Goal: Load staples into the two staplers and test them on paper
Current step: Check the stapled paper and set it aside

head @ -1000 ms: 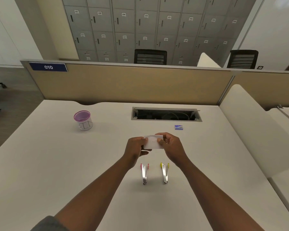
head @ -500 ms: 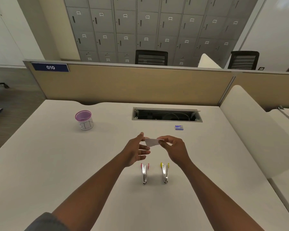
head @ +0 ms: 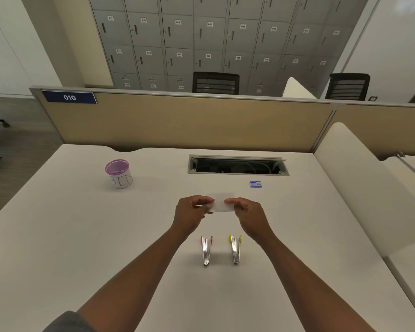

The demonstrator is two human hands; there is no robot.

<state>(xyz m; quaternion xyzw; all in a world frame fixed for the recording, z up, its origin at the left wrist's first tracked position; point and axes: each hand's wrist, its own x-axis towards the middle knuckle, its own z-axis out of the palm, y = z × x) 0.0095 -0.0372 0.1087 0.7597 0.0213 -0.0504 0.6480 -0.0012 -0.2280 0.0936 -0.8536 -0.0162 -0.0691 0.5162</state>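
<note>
The paper (head: 222,205) is a small white rectangular slip, held flat above the desk (head: 82,236) between both hands. The left hand (head: 189,213) pinches its left end with curled fingers and thumb; the right hand (head: 246,213) pinches its right end the same way. A short dark mark sits at the slip's centre, between the two grips; whether it is a staple cannot be told.

Below the grip, nearer the person, two staplers lie on the desk side by side, apart from each other. Both have bright metal bodies tapering to a narrow end. The red stapler (head: 206,250) lies under the left hand and has red plastic ends. The yellow stapler (head: 235,249) lies under the right hand and has yellow plastic ends.

Beyond the grip, to its right, lies a small blue and white box (head: 256,184); its print is too small to read. Far left of the grip stands a round purple mesh cup (head: 118,173) with a white wrap hand-lettered "BIN". A blue plate (head: 68,97) on the partition reads "010".
</note>
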